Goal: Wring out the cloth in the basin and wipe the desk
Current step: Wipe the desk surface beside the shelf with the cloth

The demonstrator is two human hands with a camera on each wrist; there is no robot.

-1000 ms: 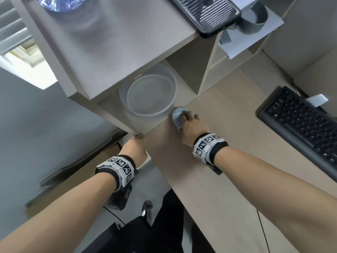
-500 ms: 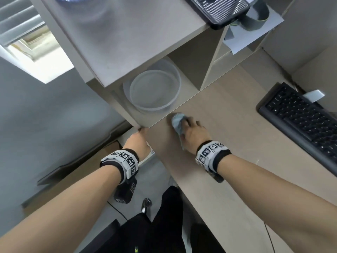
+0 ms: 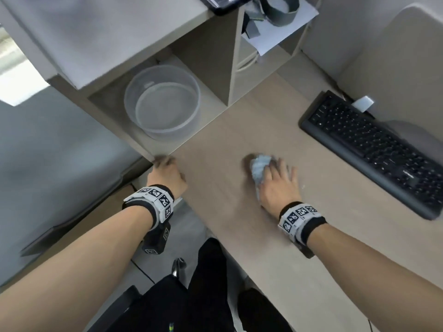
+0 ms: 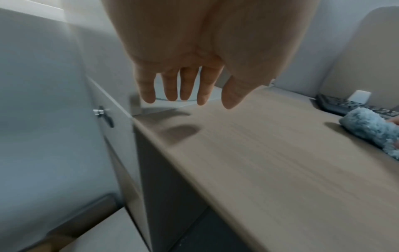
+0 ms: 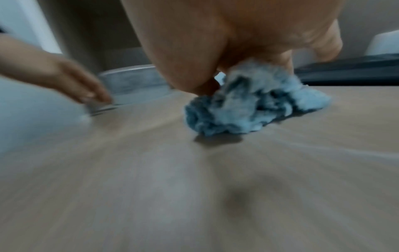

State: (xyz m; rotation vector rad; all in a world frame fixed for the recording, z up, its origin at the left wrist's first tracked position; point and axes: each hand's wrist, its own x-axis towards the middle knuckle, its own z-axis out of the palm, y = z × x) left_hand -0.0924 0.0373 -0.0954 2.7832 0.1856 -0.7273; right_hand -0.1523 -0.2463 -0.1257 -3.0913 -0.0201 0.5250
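Note:
A crumpled light-blue cloth (image 3: 258, 167) lies on the wooden desk (image 3: 215, 212), about midway between the basin and the keyboard. My right hand (image 3: 275, 183) presses down on it, fingers spread over its top. The right wrist view shows the thumb and fingers (image 5: 215, 42) closing on the bunched cloth (image 5: 248, 105). My left hand (image 3: 165, 173) is at the desk's left corner with straight, empty fingers (image 4: 187, 95). The clear plastic basin (image 3: 163, 109) stands in the cubby under the shelf, beyond the left hand. The cloth (image 4: 367, 129) also shows at the right of the left wrist view.
A black keyboard (image 3: 374, 149) lies on the desk right of the cloth. A shelf unit (image 3: 227, 68) with upright dividers rises behind the basin. The desk's left edge drops to the floor by my left hand. My dark-clothed legs (image 3: 208, 283) are below the front edge.
My right hand has slid the cloth from the desk's corner by the basin rightward toward the keyboard. The left hand stays at the desk's left corner.

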